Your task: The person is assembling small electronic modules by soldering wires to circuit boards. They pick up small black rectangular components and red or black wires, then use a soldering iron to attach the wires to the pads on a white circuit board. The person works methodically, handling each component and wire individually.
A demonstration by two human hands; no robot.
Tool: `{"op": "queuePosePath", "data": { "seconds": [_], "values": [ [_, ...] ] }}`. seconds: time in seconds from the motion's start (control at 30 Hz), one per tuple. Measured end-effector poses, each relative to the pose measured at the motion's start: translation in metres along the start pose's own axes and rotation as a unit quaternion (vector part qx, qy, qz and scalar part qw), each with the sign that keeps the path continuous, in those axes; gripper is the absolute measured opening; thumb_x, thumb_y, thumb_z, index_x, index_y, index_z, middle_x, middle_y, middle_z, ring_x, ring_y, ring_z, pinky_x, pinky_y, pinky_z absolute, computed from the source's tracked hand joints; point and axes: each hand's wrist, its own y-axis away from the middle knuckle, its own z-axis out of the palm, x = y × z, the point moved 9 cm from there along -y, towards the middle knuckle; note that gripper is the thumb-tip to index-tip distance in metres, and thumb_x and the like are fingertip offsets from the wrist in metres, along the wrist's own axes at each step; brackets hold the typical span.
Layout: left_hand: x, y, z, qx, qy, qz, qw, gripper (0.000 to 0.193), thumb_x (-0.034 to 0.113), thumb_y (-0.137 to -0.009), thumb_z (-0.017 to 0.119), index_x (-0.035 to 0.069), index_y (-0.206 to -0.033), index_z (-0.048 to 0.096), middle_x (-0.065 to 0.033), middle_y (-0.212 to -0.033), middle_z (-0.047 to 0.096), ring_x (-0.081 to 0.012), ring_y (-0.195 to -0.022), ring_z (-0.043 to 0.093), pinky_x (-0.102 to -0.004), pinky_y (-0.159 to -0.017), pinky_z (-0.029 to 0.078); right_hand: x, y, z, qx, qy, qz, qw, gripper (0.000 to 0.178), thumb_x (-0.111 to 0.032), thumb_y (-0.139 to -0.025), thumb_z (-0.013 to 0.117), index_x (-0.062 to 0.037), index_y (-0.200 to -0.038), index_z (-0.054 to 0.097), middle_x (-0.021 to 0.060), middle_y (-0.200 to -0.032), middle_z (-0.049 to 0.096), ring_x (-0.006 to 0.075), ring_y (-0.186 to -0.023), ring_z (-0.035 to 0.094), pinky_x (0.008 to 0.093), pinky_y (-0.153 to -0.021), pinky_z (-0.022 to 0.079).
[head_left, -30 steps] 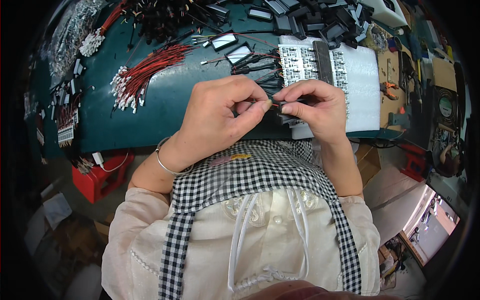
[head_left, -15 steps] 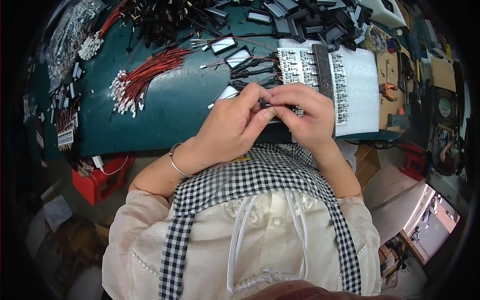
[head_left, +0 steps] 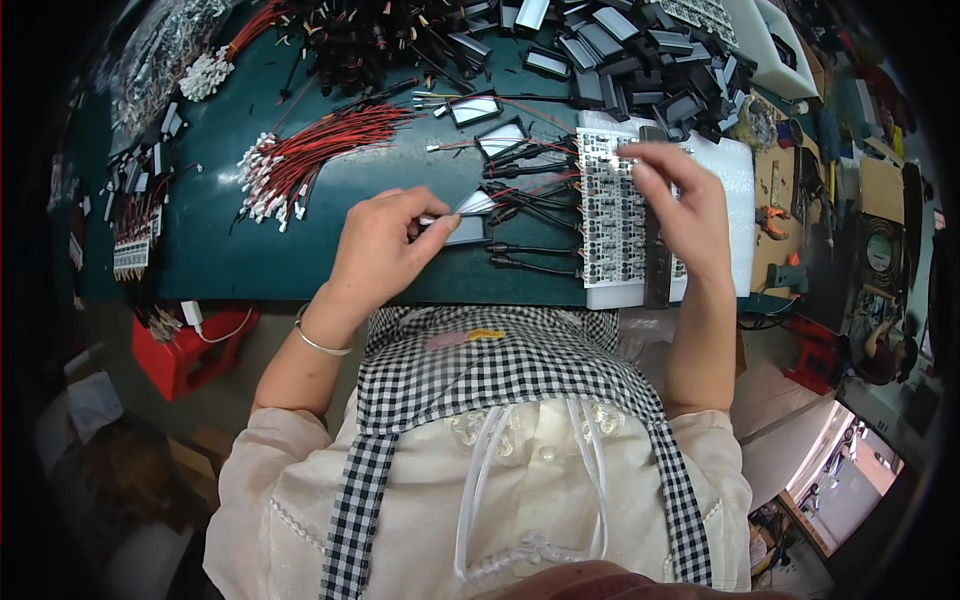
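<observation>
My left hand (head_left: 385, 245) is closed in a pinch at the left end of a small grey rectangular case (head_left: 468, 232), just above the green table; its curled fingers hide that end. Right beside it, a black-rimmed case with a white face (head_left: 478, 203) lies among black cables. My right hand (head_left: 690, 205) hovers over the panel of small white circuit boards (head_left: 610, 225), thumb and fingers apart, with nothing visible between them. Several black cable ends (head_left: 535, 249) run to the panel's left edge. A dark bar (head_left: 657, 275) lies across the panel, partly behind my right hand.
Bundled red wires with white connectors (head_left: 325, 150) lie left of centre. Grey and black plastic cases (head_left: 620, 60) are heaped at the back, beside a tangle of black cables (head_left: 350, 45). White foam (head_left: 738, 215) lies under the panel. A red stool (head_left: 190, 350) stands below the table's left side.
My hands, together at the table's front before, have separated. The left moved left with its pinch low by the cases; the right moved right and up over the circuit boards and opened.
</observation>
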Motion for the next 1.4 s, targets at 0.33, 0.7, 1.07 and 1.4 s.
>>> {"op": "queuePosePath", "data": {
  "seconds": [0.33,0.7,1.07,1.4],
  "values": [
    [-0.018,0.019,-0.021,0.053,-0.007,0.054,0.997,0.013,0.010,-0.080,0.070,0.004,-0.091,0.069,-0.0079,-0.078,0.060,-0.0201,-0.061,0.056,-0.0302,-0.057,0.045,0.031,-0.069,0.025,-0.083,0.260,-0.060,0.960,0.049,0.005,-0.068,0.069,-0.0123,-0.114,0.066,0.0094,-0.090,0.060,0.0274,-0.079,0.061,0.0340,-0.073,0.049],
    [-0.099,-0.022,-0.180,0.262,-0.288,-0.008,0.921,0.016,0.021,-0.082,0.069,0.007,-0.090,0.071,-0.0091,-0.083,0.069,-0.0263,-0.071,0.062,-0.0356,-0.067,0.050,-0.011,-0.026,0.027,-0.006,-0.151,0.031,0.988,0.035,-0.011,-0.099,0.048,0.0023,-0.131,0.048,0.0121,-0.117,0.061,0.0147,-0.108,0.055,0.0277,-0.097,0.041],
    [-0.141,-0.076,-0.159,0.150,-0.306,-0.080,0.937,0.024,0.029,-0.085,0.068,0.006,-0.088,0.064,-0.0082,-0.071,0.064,-0.0192,-0.066,0.062,-0.0329,-0.062,0.047,0.006,0.021,-0.018,0.100,-0.387,0.112,0.910,0.038,-0.015,-0.095,0.056,0.0074,-0.125,0.049,0.0189,-0.114,0.062,0.0300,-0.103,0.064,0.0378,-0.093,0.049],
    [0.032,0.010,-0.079,0.004,0.100,0.010,0.995,0.007,0.005,-0.087,0.066,-0.002,-0.085,0.064,0.0008,-0.069,0.058,-0.0018,-0.063,0.049,-0.0183,-0.052,0.036,-0.067,0.049,0.058,-0.158,-0.313,-0.023,0.936,0.040,-0.019,-0.075,0.074,-0.0062,-0.113,0.064,0.0194,-0.141,0.039,0.0293,-0.117,0.052,0.0381,-0.095,0.044]
  ]
}}
